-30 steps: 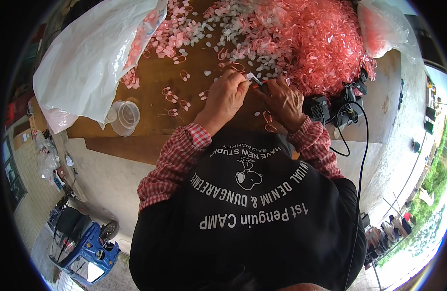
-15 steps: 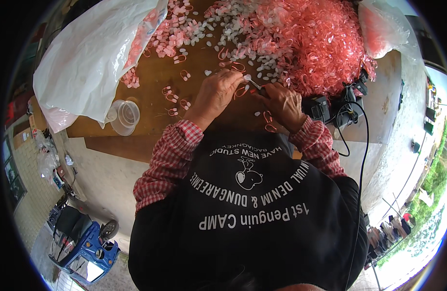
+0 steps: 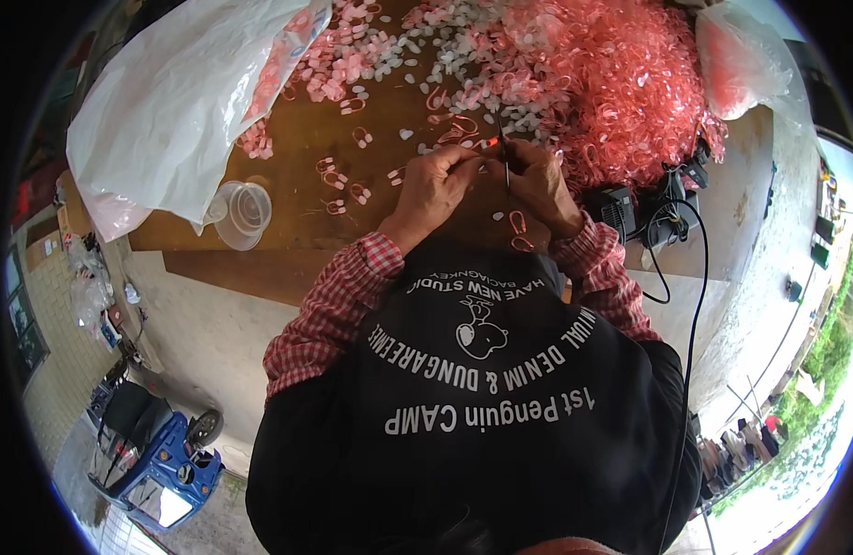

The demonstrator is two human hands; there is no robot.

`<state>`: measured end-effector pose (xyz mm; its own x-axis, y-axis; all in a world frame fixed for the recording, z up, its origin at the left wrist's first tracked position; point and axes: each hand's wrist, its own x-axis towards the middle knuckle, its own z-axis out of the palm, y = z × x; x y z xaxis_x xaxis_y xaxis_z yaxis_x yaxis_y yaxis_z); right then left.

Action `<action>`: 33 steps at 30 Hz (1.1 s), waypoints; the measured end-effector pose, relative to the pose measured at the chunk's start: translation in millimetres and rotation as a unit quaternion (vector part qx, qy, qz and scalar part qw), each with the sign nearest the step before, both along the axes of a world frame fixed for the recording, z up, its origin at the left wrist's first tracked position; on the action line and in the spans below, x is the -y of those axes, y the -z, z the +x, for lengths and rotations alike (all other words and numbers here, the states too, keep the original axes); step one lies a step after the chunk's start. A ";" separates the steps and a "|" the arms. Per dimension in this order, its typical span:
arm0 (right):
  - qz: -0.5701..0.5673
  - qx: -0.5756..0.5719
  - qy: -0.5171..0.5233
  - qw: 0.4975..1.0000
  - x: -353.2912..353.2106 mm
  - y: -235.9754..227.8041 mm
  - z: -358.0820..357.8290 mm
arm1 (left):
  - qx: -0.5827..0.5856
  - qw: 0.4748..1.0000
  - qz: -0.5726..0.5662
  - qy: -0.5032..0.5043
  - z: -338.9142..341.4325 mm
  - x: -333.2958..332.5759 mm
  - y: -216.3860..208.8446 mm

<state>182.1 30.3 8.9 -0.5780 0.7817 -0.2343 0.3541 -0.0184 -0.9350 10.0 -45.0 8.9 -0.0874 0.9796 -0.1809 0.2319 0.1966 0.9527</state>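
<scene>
Over the brown table [image 3: 297, 190], my two hands almost meet. My left hand [image 3: 436, 190] is closed in a pinch beside the right; whatever lies between its fingertips is hidden. Closed round a thin dark tool [image 3: 506, 157], my right hand [image 3: 542, 185] has an orange-red bit showing by its fingers. Pink plastic loops [image 3: 459, 129] lie just beyond the fingertips. Another pink loop [image 3: 519, 231] rests below the right hand, near the table's front edge. Several loops with pale ends [image 3: 330, 174] are scattered left of my left hand.
At the far right rises a big heap of pink translucent pieces [image 3: 621, 83], with small white ovals [image 3: 454, 55] along its left side. A white plastic bag [image 3: 186, 111] and a clear cup [image 3: 246, 217] stand left. Black adapters with cables [image 3: 616, 208] sit right of my hand.
My left hand has moved slightly right and down, closer to the right hand. The tool has turned to point away from me. The white oval at my left fingertips no longer shows.
</scene>
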 end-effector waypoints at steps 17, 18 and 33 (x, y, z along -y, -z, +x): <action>0.294 0.190 -0.062 0.935 -35.3 -12.3 45.0 | -0.241 0.950 0.144 -0.137 -87.1 10.7 10.7; 0.312 0.188 -0.052 0.930 -32.5 -17.0 42.9 | -0.287 0.940 0.115 -0.146 -106.3 17.1 8.4; 0.172 0.132 -0.025 0.976 -5.3 -14.9 4.7 | -0.136 0.965 -0.028 -0.223 -124.7 34.5 11.8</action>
<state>186.8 35.6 23.9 -0.5731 0.8122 -0.1094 0.5756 0.3039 -0.7592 -114.8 -79.5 -2.9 -0.5500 0.8228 -0.1432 0.3516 0.3837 0.8539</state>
